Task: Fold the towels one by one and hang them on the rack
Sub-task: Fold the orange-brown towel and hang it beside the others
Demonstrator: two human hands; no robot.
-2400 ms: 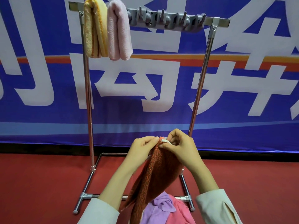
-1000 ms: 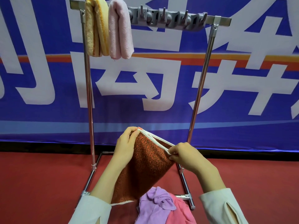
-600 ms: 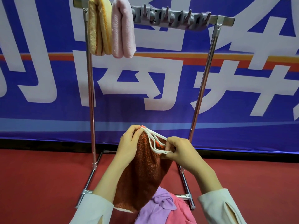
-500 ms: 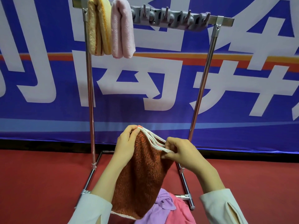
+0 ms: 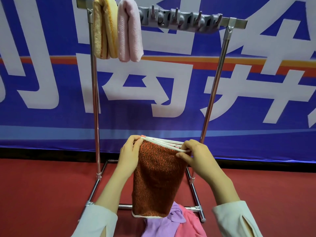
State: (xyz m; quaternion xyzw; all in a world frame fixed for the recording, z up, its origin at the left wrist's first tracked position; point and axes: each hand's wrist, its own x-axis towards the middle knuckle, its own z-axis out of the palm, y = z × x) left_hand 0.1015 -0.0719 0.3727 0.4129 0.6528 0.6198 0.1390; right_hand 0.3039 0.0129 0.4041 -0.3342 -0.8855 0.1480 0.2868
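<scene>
Before a blue banner [image 5: 171, 129], above red carpet [image 5: 34, 194]: pinches the white-trimmed top edge of a folded rust-red terry towel [image 5: 157, 177] between left hand [image 5: 128, 156] and right hand [image 5: 196, 156], low before the chrome rack [image 5: 94, 100].

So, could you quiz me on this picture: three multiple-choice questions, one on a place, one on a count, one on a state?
1. Where on the rack hangs the pale pink towel?
A) right end
B) beside the yellow towel, near the left end
C) bottom bar
2. How many towels hang there?
A) one
B) two
C) four
3. How is the rust-red towel held?
A) over one arm
B) flat on the floor
C) left hand and right hand pinch its top edge
Answers: 1B, they hang side by side; 2B, only yellow and pink; 3C, it hangs from both pinched corners.
</scene>
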